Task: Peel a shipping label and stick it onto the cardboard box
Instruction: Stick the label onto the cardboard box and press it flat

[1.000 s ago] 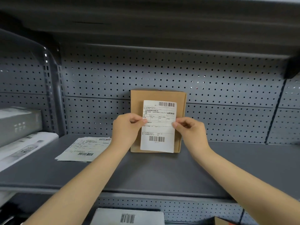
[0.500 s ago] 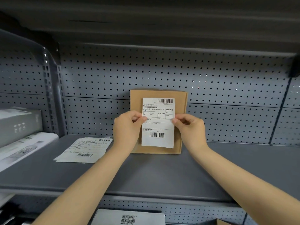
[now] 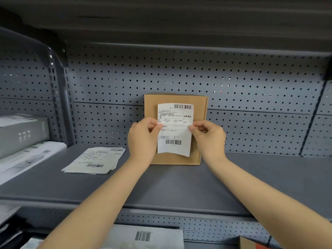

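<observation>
Shipping label (image 3: 175, 129): white sheet with two barcodes, held flat against the front face of the cardboard box; lower edge curls slightly away from the cardboard
Cardboard box (image 3: 202, 105): brown, standing upright on the grey shelf (image 3: 179, 184), its back at the perforated rear panel (image 3: 125, 78)
Left hand (image 3: 142, 139): grip pinched on the label's left edge at mid-height, thumb on the printed face
Right hand (image 3: 209, 136): grip pinched on the label's right edge at the same height, thumb and forefinger closed on the paper
Label stack (image 3: 95, 159): loose printed sheets lying flat on the shelf, left of the box and apart from it
Grey cartons (image 3: 21, 133): stacked at the far left of the shelf
Lower level: white package with barcode (image 3: 143, 236) visible below the shelf edge
</observation>
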The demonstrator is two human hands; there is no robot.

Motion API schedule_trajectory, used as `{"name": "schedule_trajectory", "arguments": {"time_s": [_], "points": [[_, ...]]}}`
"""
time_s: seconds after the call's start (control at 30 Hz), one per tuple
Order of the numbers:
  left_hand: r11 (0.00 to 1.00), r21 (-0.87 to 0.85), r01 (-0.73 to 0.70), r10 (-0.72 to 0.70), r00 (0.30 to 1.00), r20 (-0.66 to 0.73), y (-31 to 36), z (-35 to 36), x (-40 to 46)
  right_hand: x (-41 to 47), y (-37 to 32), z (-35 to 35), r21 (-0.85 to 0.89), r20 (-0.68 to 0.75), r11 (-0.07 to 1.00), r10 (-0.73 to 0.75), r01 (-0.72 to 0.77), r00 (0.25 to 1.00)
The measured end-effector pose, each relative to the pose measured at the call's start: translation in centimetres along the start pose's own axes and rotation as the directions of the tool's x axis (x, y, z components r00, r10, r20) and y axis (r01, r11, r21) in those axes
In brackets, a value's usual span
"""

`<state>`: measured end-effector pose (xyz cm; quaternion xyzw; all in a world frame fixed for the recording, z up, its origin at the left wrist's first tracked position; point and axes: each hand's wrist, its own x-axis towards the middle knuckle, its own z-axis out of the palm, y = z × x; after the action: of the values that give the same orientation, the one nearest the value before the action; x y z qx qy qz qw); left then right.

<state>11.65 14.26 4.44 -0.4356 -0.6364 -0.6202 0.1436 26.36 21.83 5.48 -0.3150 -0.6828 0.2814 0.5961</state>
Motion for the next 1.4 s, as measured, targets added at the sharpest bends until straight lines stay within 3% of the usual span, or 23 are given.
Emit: {"name": "schedule_trajectory", "arguments": {"time_s": [0.4, 0.6, 0.7, 0.83, 0.87, 0.9, 0.93, 0.97, 1.0, 1.03, 1.13, 1.2, 1.3, 1.4], "points": [[1.000, -0.004, 0.026, -0.026, 0.999, -0.020, 0.7, -0.2, 0.0, -0.1, -0.2, 0.3, 0.008, -0.076, 1.000, 0.014, -0.014, 0.997], [0.990, 0.138, -0.011, 0.016, 0.999, -0.035, 0.8, -0.2, 0.0, 0.1, -0.2, 0.6, -0.022, -0.077, 1.000, 0.017, -0.019, 0.997], [0.887, 0.410, -0.211, 0.226, 0.974, 0.011, 0.8, -0.6, 0.3, 0.1, -0.4, 0.5, -0.077, -0.066, 0.997, -0.011, 0.006, 0.998], [0.634, 0.643, -0.430, 0.443, 0.883, 0.154, 0.2, -1.8, 0.7, -0.6, 0.1, -0.5, -0.168, 0.077, 0.974, -0.143, 0.154, 0.987], [0.550, 0.658, -0.515, 0.543, 0.819, 0.187, -0.1, -2.1, 0.7, -0.7, 0.4, -0.9, -0.268, 0.132, 0.912, -0.285, 0.311, 0.949], [0.458, 0.648, -0.609, 0.650, 0.726, 0.223, -0.5, -2.3, 0.7, -0.5, 0.5, -1.3, -0.409, 0.210, 0.754, -0.471, 0.514, 0.857], [0.371, 0.614, -0.697, 0.745, 0.618, 0.252, -0.7, -2.5, 0.7, -0.3, 0.7, -1.6, -0.519, 0.332, 0.495, -0.635, 0.697, 0.698], [0.299, 0.571, -0.764, 0.795, 0.531, 0.294, -0.8, -2.6, 0.5, 0.1, 1.1, -1.6, -0.556, 0.482, 0.193, -0.718, 0.809, 0.502], [0.253, 0.535, -0.806, 0.799, 0.486, 0.355, -0.7, -2.6, 0.4, 0.4, 1.5, -1.6, -0.532, 0.612, -0.027, -0.703, 0.846, 0.362], [0.228, 0.521, -0.823, 0.772, 0.479, 0.418, -0.4, -2.7, 0.3, 0.6, 1.6, -1.5, -0.509, 0.694, -0.134, -0.648, 0.850, 0.314], [0.208, 0.548, -0.810, 0.552, 0.560, 0.618, -0.5, -2.9, 0.2, 1.1, 2.4, -1.8, -0.530, 0.786, -0.229, -0.495, 0.817, 0.371], [0.156, 0.591, -0.792, 0.462, 0.587, 0.665, -1.6, -4.2, 0.4, 1.4, 3.3, -3.4, -0.544, 0.809, -0.281, -0.427, 0.791, 0.404], [0.060, 0.666, -0.743, 0.409, 0.627, 0.663, -3.3, -6.1, 0.5, 1.7, 4.0, -5.9, -0.569, 0.806, -0.312, -0.399, 0.761, 0.438], [0.060, 0.639, -0.767, 0.532, 0.567, 0.629, -2.2, -5.3, 0.3, 1.3, 2.4, -4.7, -0.580, 0.757, -0.263, -0.523, 0.771, 0.391]]}}
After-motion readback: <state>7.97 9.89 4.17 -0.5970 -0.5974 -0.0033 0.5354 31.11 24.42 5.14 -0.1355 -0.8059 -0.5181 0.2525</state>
